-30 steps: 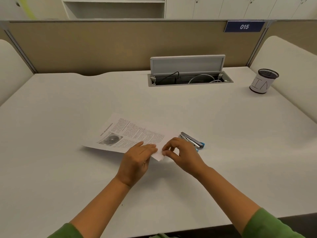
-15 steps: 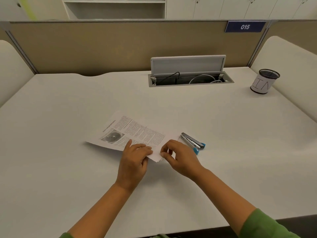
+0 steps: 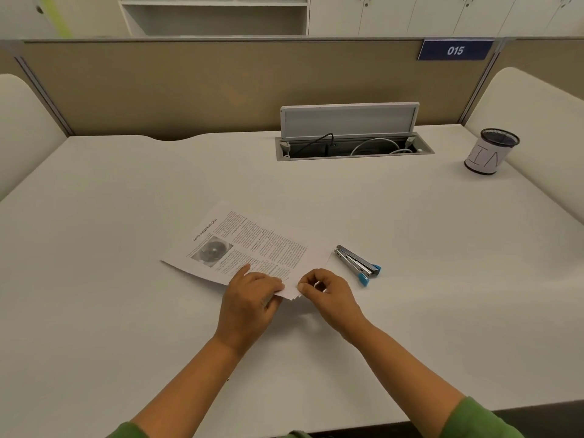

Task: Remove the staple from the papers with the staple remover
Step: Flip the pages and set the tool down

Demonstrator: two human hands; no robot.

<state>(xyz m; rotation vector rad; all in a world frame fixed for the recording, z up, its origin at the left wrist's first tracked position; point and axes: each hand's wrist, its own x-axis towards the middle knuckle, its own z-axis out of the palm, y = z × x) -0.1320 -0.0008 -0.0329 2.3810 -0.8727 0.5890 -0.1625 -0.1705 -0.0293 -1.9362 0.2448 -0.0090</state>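
A thin stack of printed papers (image 3: 252, 245) lies slanted on the white table (image 3: 126, 184), its near corner lifted slightly. My left hand (image 3: 249, 301) rests on that near corner with the fingers curled over the sheets, holding them down. My right hand (image 3: 328, 295) is just to the right, its thumb and forefinger pinching the corner's edge. The staple itself is too small to make out. The staple remover (image 3: 357, 263), metal with blue tips, lies on the table beside the papers, a little beyond my right hand, with neither hand touching it.
An open cable box (image 3: 354, 147) with its lid raised is set into the table's far side. A mesh pen cup (image 3: 491, 151) wrapped in paper stands at the far right. A tan partition (image 3: 189, 83) with a blue 015 plate (image 3: 455, 50) closes off the back.
Both hands stayed at the papers' near corner. My left hand's fingers slid back and curled closer to the corner, and the papers shifted slightly.
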